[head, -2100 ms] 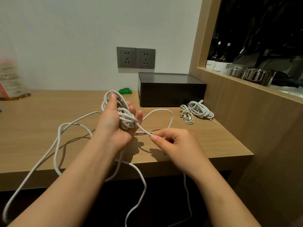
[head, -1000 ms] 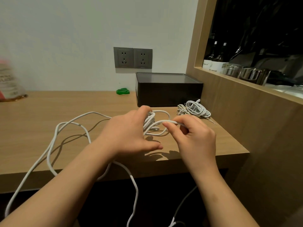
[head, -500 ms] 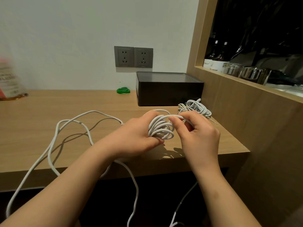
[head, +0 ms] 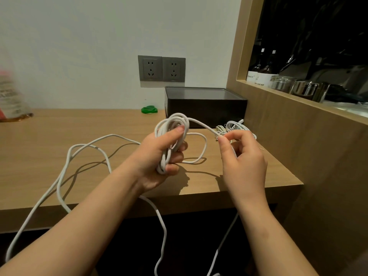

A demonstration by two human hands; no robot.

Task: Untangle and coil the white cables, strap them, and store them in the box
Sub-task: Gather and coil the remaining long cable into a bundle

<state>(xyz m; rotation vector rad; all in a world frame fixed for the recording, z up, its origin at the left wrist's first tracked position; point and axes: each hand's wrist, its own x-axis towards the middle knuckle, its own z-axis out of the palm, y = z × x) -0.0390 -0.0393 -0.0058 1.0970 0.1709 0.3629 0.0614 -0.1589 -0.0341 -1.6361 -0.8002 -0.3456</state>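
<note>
My left hand (head: 159, 156) grips a bundle of white cable loops (head: 173, 136) above the wooden table (head: 59, 166). A strand runs from the bundle's top to my right hand (head: 243, 160), which pinches it between thumb and forefinger. More of the same cable trails in long loose loops (head: 79, 156) over the table's left side and hangs off the front edge. Two small coiled white cables (head: 233, 126) lie behind my right hand, partly hidden by it. The dark box (head: 205, 106) stands against the wall with its lid on.
A green ring-shaped item (head: 149, 110) lies left of the box. Two wall sockets (head: 161, 68) sit above. A wooden side panel (head: 298, 146) bounds the table on the right, with bottles and jars (head: 288, 84) on its ledge. A blurred package (head: 12, 100) stands far left.
My left hand has turned upright with the cable bundle. My right hand has drawn away to the right, pulling a strand taut from the bundle where it had been laying cable onto it.
</note>
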